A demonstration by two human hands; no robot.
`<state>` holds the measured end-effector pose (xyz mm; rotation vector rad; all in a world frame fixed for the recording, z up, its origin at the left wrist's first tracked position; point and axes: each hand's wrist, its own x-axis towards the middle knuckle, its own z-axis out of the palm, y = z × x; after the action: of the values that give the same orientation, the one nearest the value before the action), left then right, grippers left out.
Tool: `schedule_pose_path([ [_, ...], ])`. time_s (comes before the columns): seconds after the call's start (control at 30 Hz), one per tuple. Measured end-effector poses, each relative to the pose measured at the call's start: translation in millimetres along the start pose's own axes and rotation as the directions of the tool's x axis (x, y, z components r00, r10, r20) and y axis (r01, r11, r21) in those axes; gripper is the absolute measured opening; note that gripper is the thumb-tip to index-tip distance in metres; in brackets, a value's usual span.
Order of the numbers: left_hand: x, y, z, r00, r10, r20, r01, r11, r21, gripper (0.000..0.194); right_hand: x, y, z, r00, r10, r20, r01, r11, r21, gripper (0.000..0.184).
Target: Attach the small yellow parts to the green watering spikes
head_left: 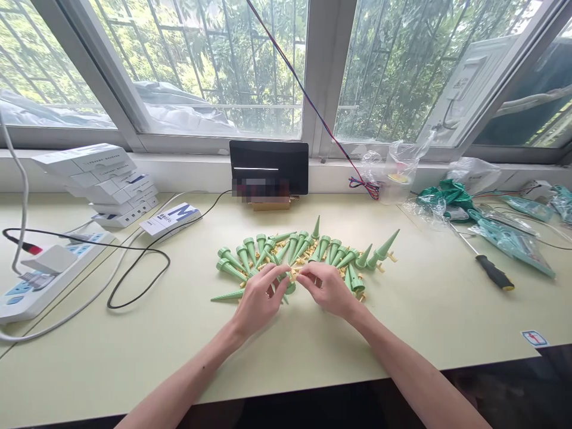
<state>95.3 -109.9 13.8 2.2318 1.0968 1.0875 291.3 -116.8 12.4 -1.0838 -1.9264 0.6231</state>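
My left hand [260, 293] is closed around a green plant watering spike [291, 288], mostly hidden by the fingers. My right hand [329, 289] pinches a small yellow valve [294, 275] where the fingertips of both hands almost meet. Just behind the hands, many green watering spikes [248, 245] lie in a loose arc, mixed with small yellow valves [300, 260]. One spike [227, 295] lies flat to the left of my left hand, its tip pointing left. Past my right hand, another spike [385, 245] with a yellow valve at its wide end points up and right.
A dark tablet [269, 167] leans at the back by the window. White boxes [105, 179] are stacked at left, near a power strip [53, 274] and loose cables [147, 283]. A screwdriver [494, 272] and plastic bags [509, 238] lie on the right of the table [402, 345].
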Motion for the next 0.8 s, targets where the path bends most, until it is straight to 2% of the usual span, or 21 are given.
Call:
schedule_pose_path([
  [0.13,0.0,-0.7,0.5,1.0,0.0,0.0,0.0,1.0,0.002,0.019,-0.4,0.5,0.5,1.0,0.007,-0.001,-0.007,0.999,-0.038,0.033],
  [0.37,0.1,-2.3,0.0,0.999,-0.046,-0.016,0.046,0.998,0.032,0.021,-1.0,1.3,0.7,1.0,-0.002,-0.004,0.002,0.998,0.065,0.021],
  [0.8,-0.4,-2.0,0.4,1.0,-0.014,0.003,0.014,1.0,0.024,0.02,-1.5,3.1,1.2,1.0,-0.025,0.018,0.025,1.0,0.01,0.015],
])
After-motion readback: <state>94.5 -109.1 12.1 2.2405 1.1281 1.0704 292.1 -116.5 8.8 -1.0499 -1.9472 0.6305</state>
